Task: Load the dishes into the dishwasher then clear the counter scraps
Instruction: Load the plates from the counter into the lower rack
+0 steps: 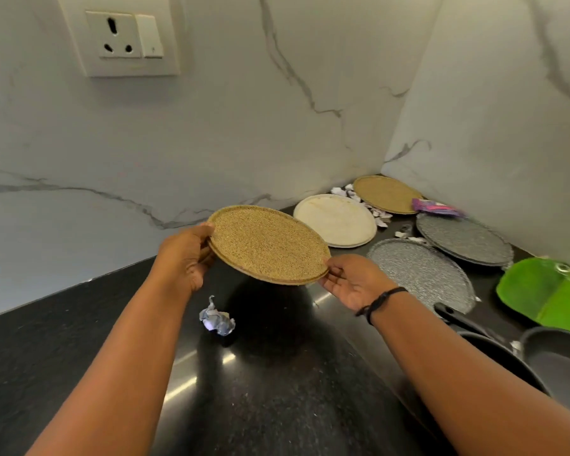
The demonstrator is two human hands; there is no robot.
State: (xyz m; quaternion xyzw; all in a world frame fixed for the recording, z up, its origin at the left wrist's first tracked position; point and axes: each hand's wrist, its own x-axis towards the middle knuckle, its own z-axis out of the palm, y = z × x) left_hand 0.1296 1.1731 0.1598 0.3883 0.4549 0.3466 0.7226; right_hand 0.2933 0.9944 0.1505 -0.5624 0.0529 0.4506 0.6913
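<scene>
A speckled tan plate is held level above the black counter. My left hand grips its left rim and my right hand pinches its right rim. On the counter behind lie a white plate, a second tan plate in the corner, and two grey speckled plates. A crumpled paper scrap lies below the held plate. More torn paper bits lie between the plates.
A purple wrapper rests by the corner plate. A green leaf-shaped dish and dark pans sit at the right. Marble walls meet in a corner behind the plates; a wall socket is at upper left.
</scene>
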